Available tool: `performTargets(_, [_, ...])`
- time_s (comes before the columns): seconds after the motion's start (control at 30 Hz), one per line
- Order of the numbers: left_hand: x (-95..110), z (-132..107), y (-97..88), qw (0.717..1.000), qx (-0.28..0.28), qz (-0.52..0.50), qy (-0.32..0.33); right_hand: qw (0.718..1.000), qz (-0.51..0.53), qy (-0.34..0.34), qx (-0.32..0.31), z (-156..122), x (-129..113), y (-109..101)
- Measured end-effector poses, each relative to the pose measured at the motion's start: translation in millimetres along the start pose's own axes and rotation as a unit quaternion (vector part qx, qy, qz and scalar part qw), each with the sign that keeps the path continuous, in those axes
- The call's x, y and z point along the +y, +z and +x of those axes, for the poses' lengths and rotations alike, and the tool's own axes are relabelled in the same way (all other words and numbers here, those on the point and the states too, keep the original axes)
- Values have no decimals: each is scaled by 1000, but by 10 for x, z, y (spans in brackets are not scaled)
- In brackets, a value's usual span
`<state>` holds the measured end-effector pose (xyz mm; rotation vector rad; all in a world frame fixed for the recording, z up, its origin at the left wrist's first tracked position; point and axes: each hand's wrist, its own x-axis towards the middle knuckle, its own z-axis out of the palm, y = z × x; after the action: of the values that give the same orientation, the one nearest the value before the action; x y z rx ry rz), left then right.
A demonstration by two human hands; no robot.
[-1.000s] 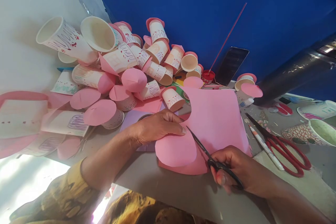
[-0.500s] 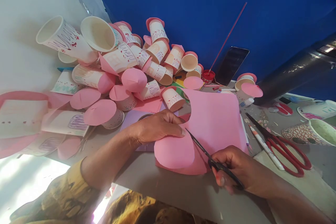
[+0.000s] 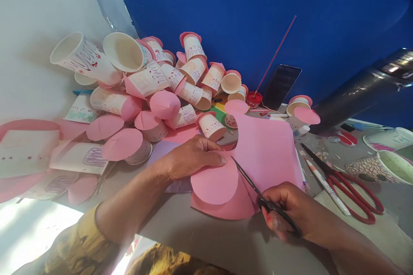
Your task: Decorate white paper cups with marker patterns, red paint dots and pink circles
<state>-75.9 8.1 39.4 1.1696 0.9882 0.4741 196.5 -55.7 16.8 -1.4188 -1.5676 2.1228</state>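
My left hand (image 3: 196, 157) pinches a sheet of pink paper (image 3: 266, 146) at a partly cut rounded piece (image 3: 214, 184), thumb on top. In my right hand (image 3: 287, 208) is a pair of black-handled scissors (image 3: 248, 178), its fingers wrapped round the handles. The blades point up and left, their tips at the paper's cut edge close to my left thumb. A curved notch runs along the sheet's left side above my left hand. More pink paper (image 3: 226, 208) lies beneath the rounded piece.
Many decorated paper cups (image 3: 146, 78) with pink paper discs are heaped at the back left. Red-handled scissors (image 3: 351, 189) and a white marker (image 3: 327, 187) lie at the right. A phone (image 3: 283, 86) leans on the blue wall, beside a dark pipe (image 3: 358, 84).
The whole view has shifted slightly, with the cups now lower in the picture. The rounded piece lies a little differently under my left hand; both hands keep their grips.
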Motion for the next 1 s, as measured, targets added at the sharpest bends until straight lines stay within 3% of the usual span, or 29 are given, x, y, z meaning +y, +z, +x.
performTargets(0.43, [5,-7,0,1000,-14,25,-1,999,40,5,-11,31,11,48])
performTargets(1.0, [-6,-13,-1,999,-24,20,15,1000,-5,-15,-4,19,-21,61])
